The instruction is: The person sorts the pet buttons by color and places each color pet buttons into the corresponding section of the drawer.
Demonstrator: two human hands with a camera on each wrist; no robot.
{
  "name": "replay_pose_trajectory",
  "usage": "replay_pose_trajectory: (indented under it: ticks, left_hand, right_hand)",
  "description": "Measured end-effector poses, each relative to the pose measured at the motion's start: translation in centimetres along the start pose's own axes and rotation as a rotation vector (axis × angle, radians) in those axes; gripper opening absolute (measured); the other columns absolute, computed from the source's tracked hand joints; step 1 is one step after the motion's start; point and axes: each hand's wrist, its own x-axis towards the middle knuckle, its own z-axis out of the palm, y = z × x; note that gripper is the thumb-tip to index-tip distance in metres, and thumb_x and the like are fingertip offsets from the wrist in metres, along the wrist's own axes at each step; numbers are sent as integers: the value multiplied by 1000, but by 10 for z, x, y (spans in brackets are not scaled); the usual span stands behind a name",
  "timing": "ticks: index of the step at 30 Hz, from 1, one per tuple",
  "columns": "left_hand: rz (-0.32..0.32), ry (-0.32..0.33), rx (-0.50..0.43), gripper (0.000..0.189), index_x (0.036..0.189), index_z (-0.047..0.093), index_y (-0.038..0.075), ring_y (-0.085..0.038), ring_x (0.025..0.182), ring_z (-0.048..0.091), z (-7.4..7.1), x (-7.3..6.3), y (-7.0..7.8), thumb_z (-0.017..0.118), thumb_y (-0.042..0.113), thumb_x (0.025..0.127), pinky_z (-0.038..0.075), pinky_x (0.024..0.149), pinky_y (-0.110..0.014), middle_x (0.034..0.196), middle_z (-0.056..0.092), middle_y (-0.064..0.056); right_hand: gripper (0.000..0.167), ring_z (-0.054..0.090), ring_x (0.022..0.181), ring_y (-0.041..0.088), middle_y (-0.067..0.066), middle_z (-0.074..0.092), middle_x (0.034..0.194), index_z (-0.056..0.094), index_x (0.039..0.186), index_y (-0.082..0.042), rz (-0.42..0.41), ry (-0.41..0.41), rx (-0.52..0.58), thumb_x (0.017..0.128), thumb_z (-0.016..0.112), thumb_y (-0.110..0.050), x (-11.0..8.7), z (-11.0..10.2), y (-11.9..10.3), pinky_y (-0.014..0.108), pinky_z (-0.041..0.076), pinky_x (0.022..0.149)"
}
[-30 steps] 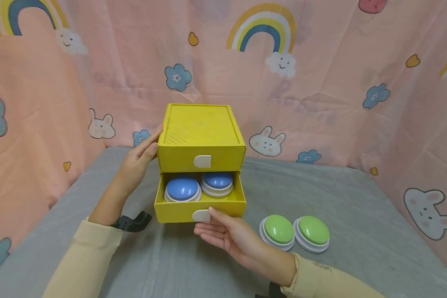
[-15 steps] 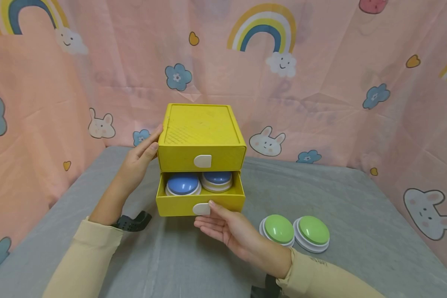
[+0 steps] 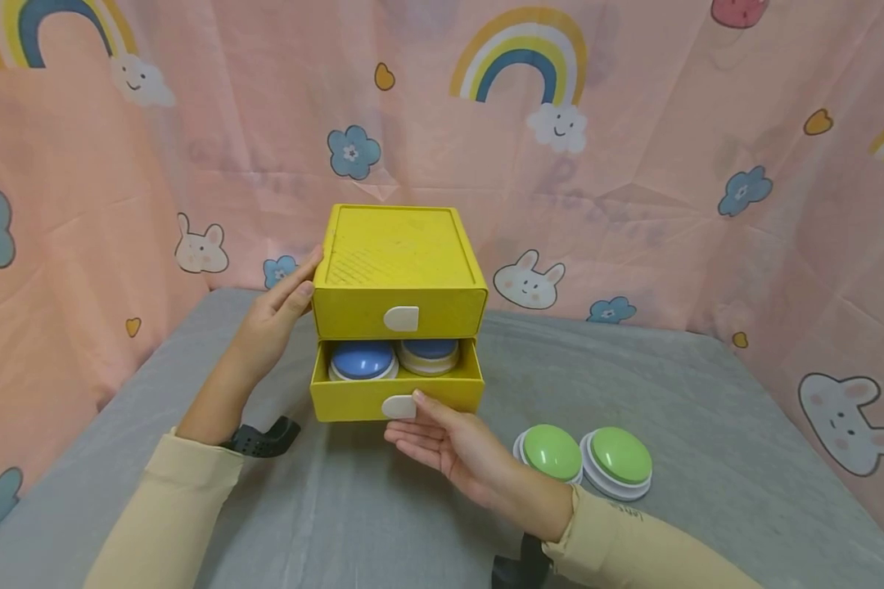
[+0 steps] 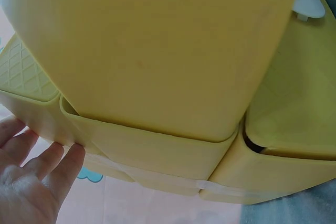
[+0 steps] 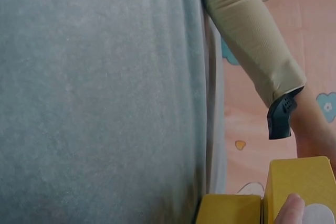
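Note:
A yellow two-drawer box [image 3: 398, 245] stands on the table, its upper drawer closed. The lower drawer [image 3: 354, 402] is partly out, with two blue domed push buttons [image 3: 363, 360] on white bases inside it. My left hand [image 3: 268, 327] rests along the box's left side; in the left wrist view its straight fingers [image 4: 68, 167] touch the yellow wall. My right hand [image 3: 471, 454] has its thumb against the white handle [image 3: 399, 406] of the lower drawer, with the other fingers extended just below. The right wrist view shows only that thumb [image 5: 291, 211], on the drawer front.
Two green domed push buttons [image 3: 620, 456] on white bases lie side by side to the right of the box, behind the right forearm. Grey cloth [image 3: 678, 393] covers the table. A pink printed curtain [image 3: 427, 180] hangs around its back and sides.
The lower drawer has slid partway inward, the right hand moving with it, and less of the blue buttons shows. My left hand stays against the box.

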Motion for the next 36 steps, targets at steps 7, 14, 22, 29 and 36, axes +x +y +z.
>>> replay_pose_trajectory:
  ticks: [7,14,22,29,36]
  left_hand:
    - [-3,1,3,50,158,26,31,-20,154,22,0,0,0,34,38,109,34,118,-55,167,18,5]
    - [-4,5,6,50,158,27,30,-20,154,23,0,0,0,34,38,109,35,118,-55,167,19,6]
    - [-11,0,3,50,158,26,31,-20,154,23,-1,0,1,34,39,109,35,118,-54,166,19,10]
    - [-7,1,3,51,158,26,30,-21,153,23,0,0,1,33,38,109,34,118,-55,167,18,5]
    - [-8,5,5,50,158,26,30,-20,153,23,0,0,1,33,37,109,35,117,-55,167,19,7]
  right_hand:
    - [55,74,95,17,10,76,99,50,134,13,-11,-15,-5,103,55,-32,3,-1,-1,28,58,93]
    - [55,74,95,16,10,76,100,50,135,13,-6,-12,-10,103,55,-32,6,-2,-3,28,59,92]
    - [56,73,96,17,10,75,101,50,135,12,-14,-17,-9,103,55,-33,12,-3,-5,28,58,93]
    - [57,73,96,18,10,75,102,50,136,13,-6,-19,1,102,56,-33,14,-4,-6,28,58,93]
    - [56,73,96,17,10,75,102,51,135,13,-16,-23,2,103,55,-33,17,-5,-8,28,58,93]
